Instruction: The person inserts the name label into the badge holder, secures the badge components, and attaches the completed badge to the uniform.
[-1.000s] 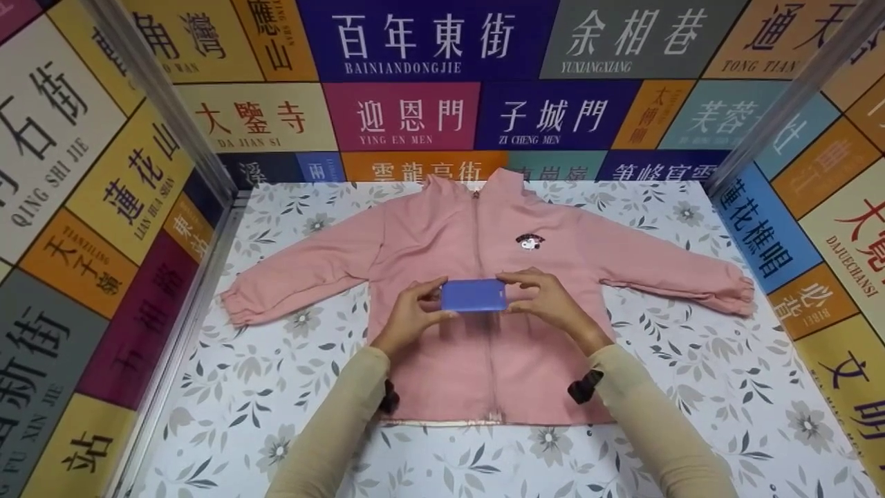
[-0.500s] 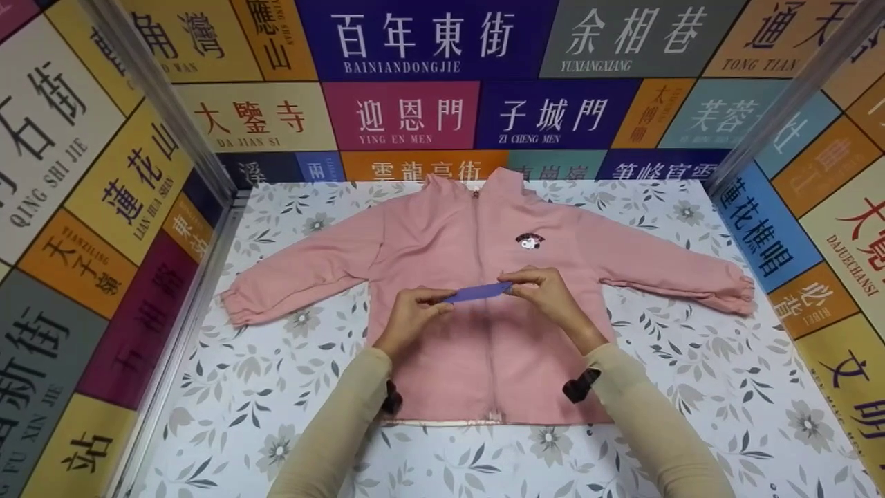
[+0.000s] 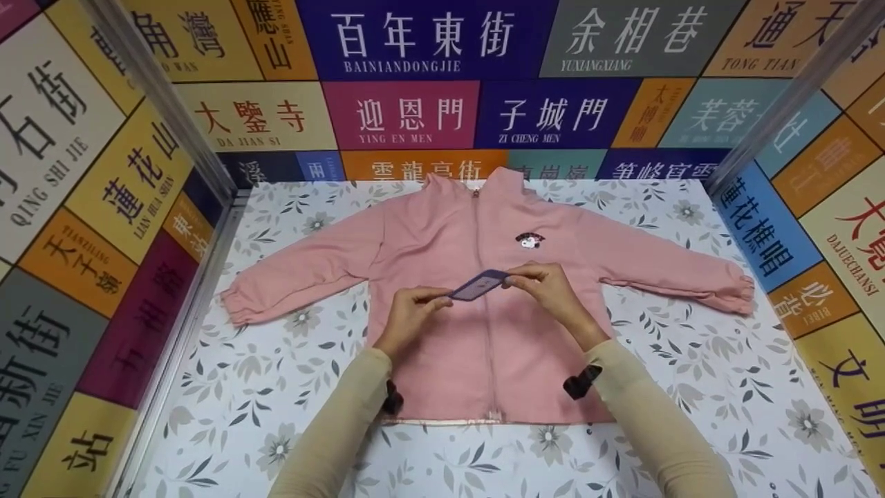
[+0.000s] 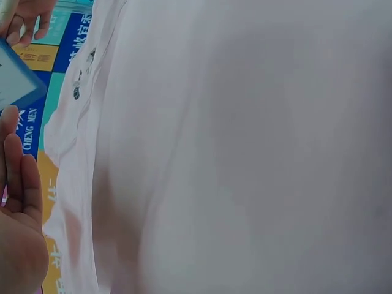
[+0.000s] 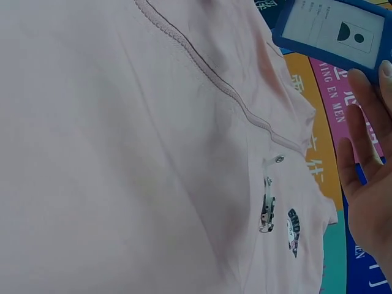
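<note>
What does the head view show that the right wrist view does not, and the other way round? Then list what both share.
Only the head view: the left hand pinching the card's near corner, both beige sleeves, and the floral tabletop.

Only the right wrist view: a readable drawing on the card, a dark half-circle beside a dark dot; the head view sees that face too slanted to make it out.

Both: the blue-edged card, the right hand, the pink jacket with its badge, and the lettered wall.
</note>
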Available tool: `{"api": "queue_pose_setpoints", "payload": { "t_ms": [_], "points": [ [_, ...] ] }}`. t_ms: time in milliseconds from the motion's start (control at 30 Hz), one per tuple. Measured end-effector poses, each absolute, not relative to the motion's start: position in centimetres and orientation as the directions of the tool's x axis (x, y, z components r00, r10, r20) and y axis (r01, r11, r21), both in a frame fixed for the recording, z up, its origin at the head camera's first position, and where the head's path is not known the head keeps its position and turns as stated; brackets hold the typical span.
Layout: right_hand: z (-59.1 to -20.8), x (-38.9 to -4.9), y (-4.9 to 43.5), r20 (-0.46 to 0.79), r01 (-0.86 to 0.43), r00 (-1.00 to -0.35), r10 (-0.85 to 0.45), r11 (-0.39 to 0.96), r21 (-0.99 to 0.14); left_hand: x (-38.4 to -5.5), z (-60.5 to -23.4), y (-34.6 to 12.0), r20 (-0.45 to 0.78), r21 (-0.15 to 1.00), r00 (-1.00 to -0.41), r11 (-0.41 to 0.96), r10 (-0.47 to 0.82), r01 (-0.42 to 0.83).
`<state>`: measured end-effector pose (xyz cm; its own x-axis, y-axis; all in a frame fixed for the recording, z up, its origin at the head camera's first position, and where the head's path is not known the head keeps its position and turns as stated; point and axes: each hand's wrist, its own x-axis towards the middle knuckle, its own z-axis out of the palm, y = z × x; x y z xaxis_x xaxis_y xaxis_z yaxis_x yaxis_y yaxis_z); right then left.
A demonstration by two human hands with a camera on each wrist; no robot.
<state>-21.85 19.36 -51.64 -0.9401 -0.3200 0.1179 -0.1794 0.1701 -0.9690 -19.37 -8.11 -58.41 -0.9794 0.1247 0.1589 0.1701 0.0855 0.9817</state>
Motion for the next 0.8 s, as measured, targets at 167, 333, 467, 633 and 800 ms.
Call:
{"api": "queue_pose_setpoints", "payload": {
  "t_ms": [167,333,467,633,800],
  "points": [
    [-51.1,-22.1,19.1,0.100,-0.161,-0.950,-0.295,0.188,-0.969,-19.3,-58.5,-7.9,0.149,0.979,-0.977,0.118,0.152,0.167],
    [-50.9,-22.6,18.8,0.101,-0.168,-0.952,-0.290,0.216,-0.962,-19.1,-58.7,-7.5,0.149,0.970,-0.974,0.165,0.168,0.176],
    [-50.9,-23.2,18.6,0.097,-0.170,-0.950,-0.298,0.231,-0.958,-18.9,-58.8,-7.3,0.138,0.972,-0.975,0.166,0.175,0.168],
    [-50.9,-23.8,18.2,0.094,-0.178,-0.947,-0.308,0.256,-0.950,-18.7,-59.0,-7.1,0.136,0.971,-0.974,0.171,0.179,0.167],
    [-50.8,-24.3,18.0,0.087,-0.182,-0.944,-0.317,0.283,-0.942,-18.6,-59.3,-7.1,0.126,0.967,-0.980,0.199,0.156,0.156]
  ]
}}
